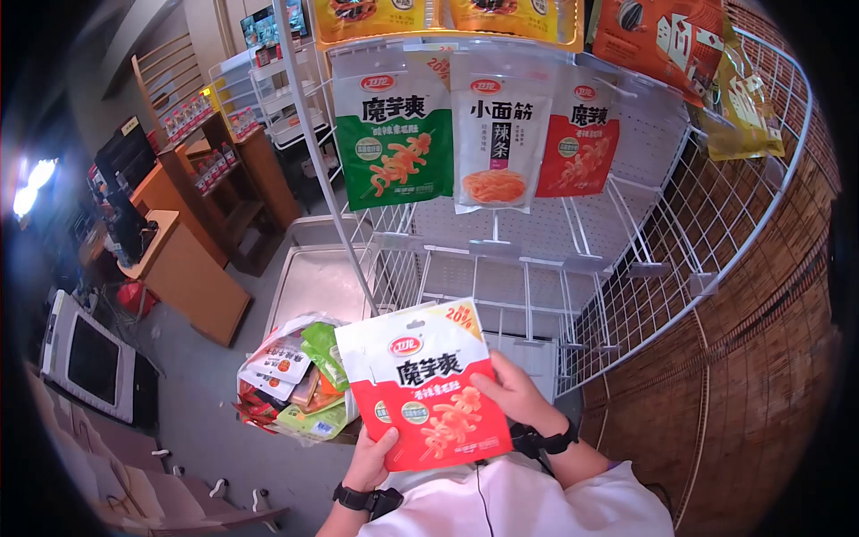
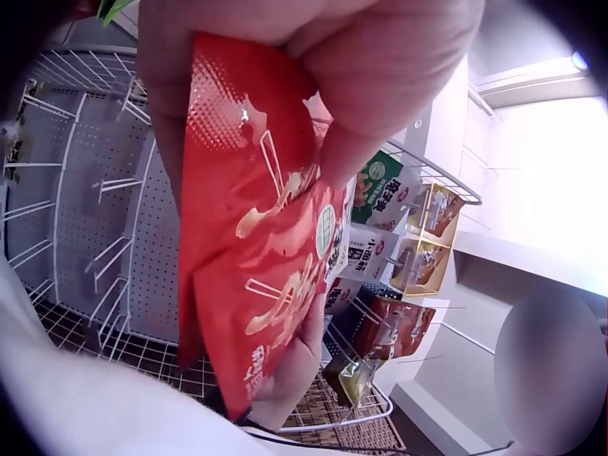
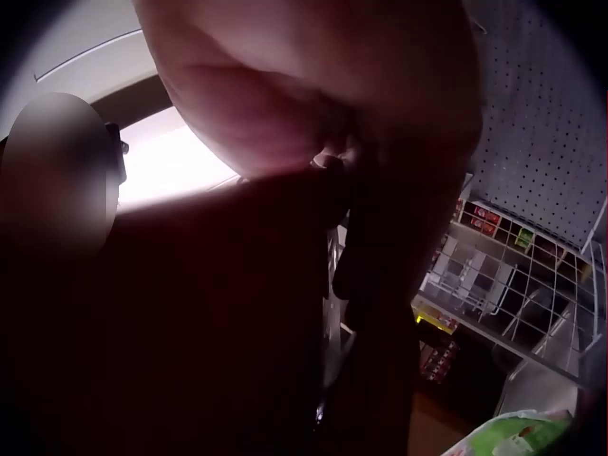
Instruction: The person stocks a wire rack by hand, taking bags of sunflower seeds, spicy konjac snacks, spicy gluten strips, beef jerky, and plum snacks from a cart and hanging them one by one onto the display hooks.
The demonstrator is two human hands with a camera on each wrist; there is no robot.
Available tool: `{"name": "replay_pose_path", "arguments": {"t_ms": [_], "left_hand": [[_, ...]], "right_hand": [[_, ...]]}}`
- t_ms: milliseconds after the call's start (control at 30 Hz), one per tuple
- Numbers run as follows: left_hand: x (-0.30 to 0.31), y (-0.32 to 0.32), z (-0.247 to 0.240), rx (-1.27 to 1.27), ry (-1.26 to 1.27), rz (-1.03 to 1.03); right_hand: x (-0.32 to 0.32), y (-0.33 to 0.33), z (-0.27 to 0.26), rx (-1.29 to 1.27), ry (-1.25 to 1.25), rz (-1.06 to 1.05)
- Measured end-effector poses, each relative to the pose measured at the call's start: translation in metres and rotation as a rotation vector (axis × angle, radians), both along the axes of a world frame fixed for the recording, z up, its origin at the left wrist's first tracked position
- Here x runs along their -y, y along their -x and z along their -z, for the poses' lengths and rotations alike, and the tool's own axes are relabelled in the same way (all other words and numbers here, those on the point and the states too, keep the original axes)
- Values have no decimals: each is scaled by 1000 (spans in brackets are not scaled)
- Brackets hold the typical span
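Before the chest, both hands hold overlapping red-and-white snack bags (image 1: 452, 421), the front one showing its printed face. My left hand (image 1: 369, 458) grips the lower left side, thumb on the front. At the right edge my right hand (image 1: 521, 394) pinches the bags, its thumb also in front. The left wrist view shows two layers, with the left hand (image 2: 380, 81) around one edge of the red bags (image 2: 275, 247). In the right wrist view, the right hand (image 3: 323, 85) is over the shadowed side of the bags. Most fingers behind the bags are hidden.
A white wire rack (image 1: 501, 259) stands ahead. From it hang a green snack bag (image 1: 394, 143), a white one (image 1: 497, 134) and a red one (image 1: 580, 143). At left, a clear plastic bag of snacks (image 1: 300, 376) sits by a metal cart (image 1: 318, 273).
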State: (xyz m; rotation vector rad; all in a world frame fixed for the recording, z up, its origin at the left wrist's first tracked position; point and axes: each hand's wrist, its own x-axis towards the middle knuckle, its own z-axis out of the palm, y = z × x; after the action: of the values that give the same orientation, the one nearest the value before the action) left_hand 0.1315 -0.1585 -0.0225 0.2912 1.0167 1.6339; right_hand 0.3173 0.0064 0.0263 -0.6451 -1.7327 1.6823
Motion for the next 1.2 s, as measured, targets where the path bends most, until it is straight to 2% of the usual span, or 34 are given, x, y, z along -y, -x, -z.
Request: {"name": "replay_pose_path", "arguments": {"t_ms": [100,200,267,500,833,1033,1200], "left_hand": [[4,1,10,-20,5,47],[3,-3,6,1,-35,55],[4,-4,7,9,-33,60],[7,-4,11,-27,-29,45],[10,-2,12,-72,8,25],[11,-3,8,-9,-6,0],[13,-1,16,-72,11,2]], "right_hand": [[-20,-18,-1,-89,-14,64],[-37,-31,-38,-335,138,221],[-55,-43,-58,-418,109,356],[-111,-83,-101,-529,-101,516],[-147,-96,-144,-570,-242,509],[-151,-98,-144,-609,-257,405],[-154,-99,-140,-657,-304,400]]}}
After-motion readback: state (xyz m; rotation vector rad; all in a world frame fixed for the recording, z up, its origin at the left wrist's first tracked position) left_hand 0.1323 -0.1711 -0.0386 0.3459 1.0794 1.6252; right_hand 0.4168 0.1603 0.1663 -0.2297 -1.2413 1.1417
